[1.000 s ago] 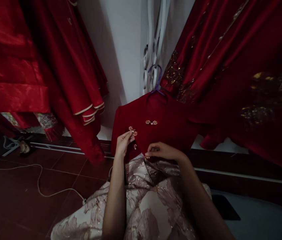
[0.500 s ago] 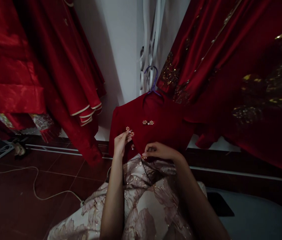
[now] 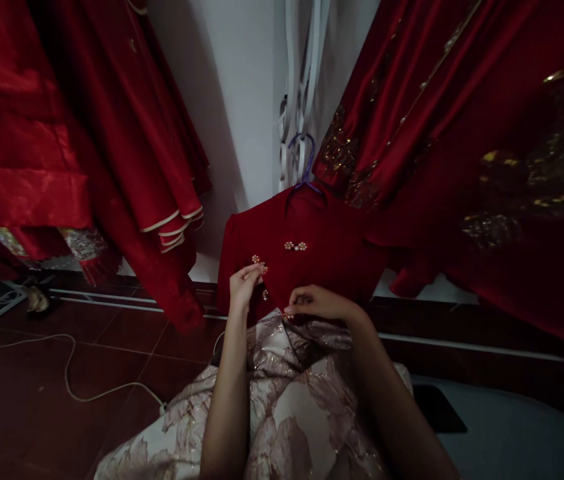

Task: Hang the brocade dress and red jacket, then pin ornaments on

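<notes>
Red garments (image 3: 162,160) hang before a white wall (image 3: 247,80). The left hand (image 3: 243,287) has its grip pinched on a beaded clasp (image 3: 255,259) toward the red jacket (image 3: 332,250)'s left edge, fingertips farther over it than half a second ago. The right hand (image 3: 325,303), little changed, pinches a lower clasp (image 3: 289,317) at the bottom edge; a purple hanger (image 3: 311,160) carries the jacket.
</notes>
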A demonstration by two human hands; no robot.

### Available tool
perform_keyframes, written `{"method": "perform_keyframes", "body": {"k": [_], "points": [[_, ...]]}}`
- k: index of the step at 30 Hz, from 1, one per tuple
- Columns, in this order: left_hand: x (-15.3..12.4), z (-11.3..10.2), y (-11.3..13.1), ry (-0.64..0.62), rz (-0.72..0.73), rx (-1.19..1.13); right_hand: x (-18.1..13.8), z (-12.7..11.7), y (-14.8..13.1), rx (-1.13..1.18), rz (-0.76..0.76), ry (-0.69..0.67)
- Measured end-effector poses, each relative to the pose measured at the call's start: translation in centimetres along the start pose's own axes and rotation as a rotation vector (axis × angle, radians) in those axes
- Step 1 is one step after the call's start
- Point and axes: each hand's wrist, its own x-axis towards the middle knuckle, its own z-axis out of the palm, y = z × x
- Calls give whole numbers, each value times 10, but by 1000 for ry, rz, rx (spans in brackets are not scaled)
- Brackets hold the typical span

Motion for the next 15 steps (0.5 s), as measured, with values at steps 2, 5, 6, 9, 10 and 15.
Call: {"method": "perform_keyframes", "body": {"k": [2, 5, 6, 9, 10, 15], "points": [[-1, 1, 1, 10, 0, 1, 0, 0, 0, -3, 1, -5], [-2, 0, 1, 6, -13, -10, -1, -1, -1, -23, 5, -5], [-2, 0, 1, 3, -17, -14, -1, -1, -1, -28, 9, -4], [-1, -1, 1, -1, -20, -19, -2, -2, -3, -33, 25, -4], [-1, -1, 1, 0, -17, -19, -3, -2, -3, -33, 29, -2], [-3, 0, 4, -17, -27, -12, -4, -3, -5, -36, 40, -2]]}}
